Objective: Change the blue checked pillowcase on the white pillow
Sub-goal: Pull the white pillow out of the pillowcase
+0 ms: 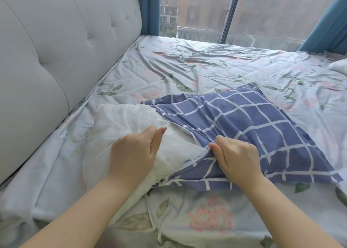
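A rumpled floral bed sheet (221,65) — pink blooms, green leaves — spreads from near to far. A grey tufted headboard (56,50) runs along the left. At the far side, a window (272,13) between blue curtains (330,20) shows apartment buildings (169,7).

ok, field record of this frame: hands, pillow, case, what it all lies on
left hand: grips pillow
right hand: grips case at its open edge
pillow: white, left part out of case, rest inside
case: blue checked, bunched at the opening
surface: floral sheet, headboard at left
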